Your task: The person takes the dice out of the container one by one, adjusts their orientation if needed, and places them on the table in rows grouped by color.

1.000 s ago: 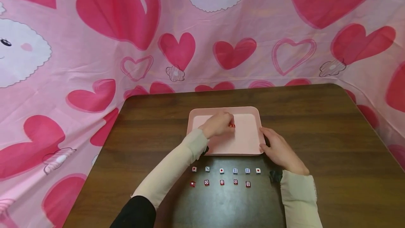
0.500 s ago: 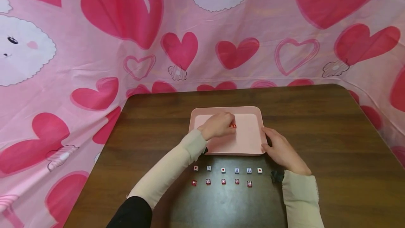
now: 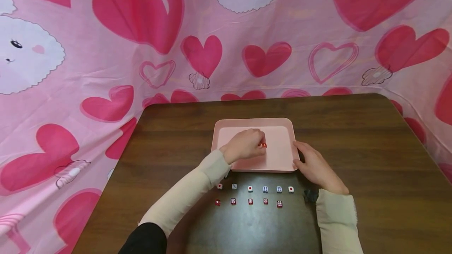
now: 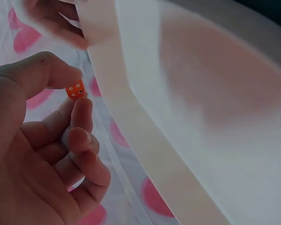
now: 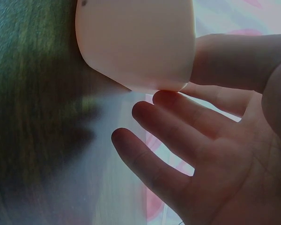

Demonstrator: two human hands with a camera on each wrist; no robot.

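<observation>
My left hand (image 3: 247,144) is over the pink tray (image 3: 279,164), pinching a red die (image 4: 75,89) between thumb and forefinger. The left wrist view shows white dots on the die, with the other fingers loosely bent below it. My right hand (image 3: 318,167) rests at the tray's right side, its thumb and fingertips touching the edge. In the right wrist view, the fingers (image 5: 164,136) are nearly straight and spread beside the tray's corner.
In front of the tray lie a row of several white dice (image 3: 265,189) and a row of several red dice (image 3: 250,202). They rest on the dark wooden table (image 3: 370,144). Behind it hangs a pink heart-patterned cloth (image 3: 300,19).
My left hand has come slightly nearer the tray's front side with the die still pinched. The right hand stays at the tray's edge. The head view has shifted a little.
</observation>
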